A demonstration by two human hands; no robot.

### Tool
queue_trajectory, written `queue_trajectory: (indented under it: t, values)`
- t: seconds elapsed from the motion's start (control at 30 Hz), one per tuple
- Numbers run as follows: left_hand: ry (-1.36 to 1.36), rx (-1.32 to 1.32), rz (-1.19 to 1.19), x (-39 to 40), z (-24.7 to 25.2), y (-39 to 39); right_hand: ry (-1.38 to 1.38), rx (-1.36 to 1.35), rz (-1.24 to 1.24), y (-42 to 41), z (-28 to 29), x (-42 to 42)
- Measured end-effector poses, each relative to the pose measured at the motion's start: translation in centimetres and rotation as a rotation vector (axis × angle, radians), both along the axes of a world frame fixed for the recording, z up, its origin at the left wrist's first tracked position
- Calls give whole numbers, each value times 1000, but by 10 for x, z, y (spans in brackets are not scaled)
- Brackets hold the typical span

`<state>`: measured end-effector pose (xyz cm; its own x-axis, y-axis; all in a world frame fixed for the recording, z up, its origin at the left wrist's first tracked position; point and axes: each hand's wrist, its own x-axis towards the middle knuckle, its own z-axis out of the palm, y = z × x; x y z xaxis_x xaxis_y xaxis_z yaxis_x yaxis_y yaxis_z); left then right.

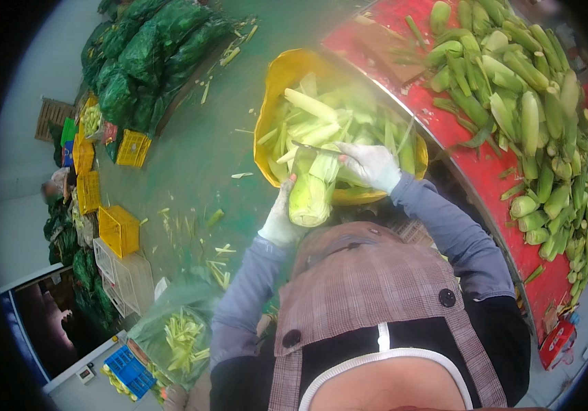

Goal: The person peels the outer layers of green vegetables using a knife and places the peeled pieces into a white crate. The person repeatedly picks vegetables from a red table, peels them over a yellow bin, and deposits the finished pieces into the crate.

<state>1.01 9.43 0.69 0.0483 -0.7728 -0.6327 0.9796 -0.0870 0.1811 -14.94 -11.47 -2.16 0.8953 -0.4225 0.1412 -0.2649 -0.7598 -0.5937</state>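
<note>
My left hand [279, 218], in a whitish glove with fingertips showing, holds an ear of corn in pale green husk [312, 198], its cut stem end towards me. My right hand [373, 163], gloved too, is closed around the handle end of a thin dark-bladed knife [317, 149]. That blade lies across the far end of the ear. Just beyond both hands stands a yellow tub [268, 123] heaped with stripped husks and pale ears [312, 105]. My right fingers are partly hidden by the hand itself.
On my right, a red-topped table [484, 169] with a metal edge bears a large heap of unhusked corn [530, 108]. Green sacks [145, 61] are piled at the far left, near yellow crates [119, 231]. Husk scraps litter the green floor [196, 154]. A bag of husks [183, 339] sits lower left.
</note>
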Motion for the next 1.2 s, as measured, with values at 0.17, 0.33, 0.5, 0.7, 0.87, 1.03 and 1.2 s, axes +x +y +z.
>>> queue_trajectory:
  t: [0.17,0.33,0.5,0.7,0.87,1.03,1.2]
  values:
    - [-87,25,-91,3,-8,39,66,36,-97,-8,-52,-4]
    - [31,-17,-103,4,-7,56,123,182,-268,-33,-79,0]
    - [-25,-133,-179,2,24,50,67,-31,-337,-132,-146,-78]
    - [-377,-113,-6,-1,5,-9,-16,396,-493,-16,-15,-24]
    - [-122,-256,62,7,-11,-36,-57,338,-52,51,61,-35]
    - [-166,-108,71,-5,-14,-62,-52,145,18,55,66,-22]
    - [-143,-62,95,-12,-8,-62,-65,69,-29,54,63,-14]
